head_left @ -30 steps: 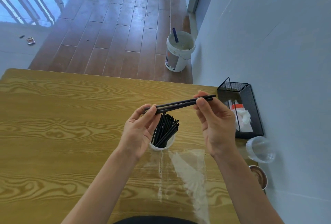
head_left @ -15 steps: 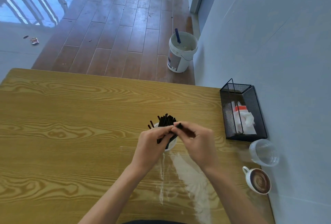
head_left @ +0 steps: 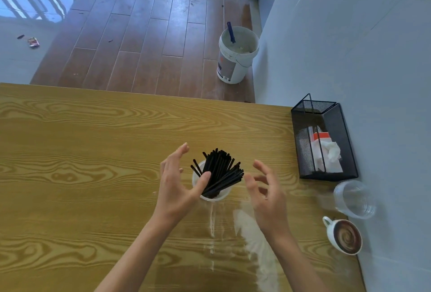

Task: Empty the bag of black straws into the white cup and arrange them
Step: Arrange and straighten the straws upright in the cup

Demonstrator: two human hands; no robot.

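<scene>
Several black straws (head_left: 220, 171) stand fanned out in the white cup (head_left: 214, 196) at the middle of the wooden table (head_left: 81, 151). My left hand (head_left: 176, 184) is just left of the cup, fingers spread, its thumb against the lower straws. To the right of the cup my right hand (head_left: 268, 191) hovers with loosely bent fingers, holding nothing and apart from the straws. The clear plastic bag (head_left: 251, 240) lies flat on the table in front of the cup, between my forearms.
A black mesh box (head_left: 324, 142) with tissues stands at the table's right edge by the wall. In front of it are a clear plastic cup (head_left: 354, 199) and a coffee cup (head_left: 345, 238). A white bucket (head_left: 236, 54) stands on the floor beyond the table.
A second ago both hands held a few straws level above the cup. They lowered them into the cup, let go, and now both hands have drawn apart to either side.
</scene>
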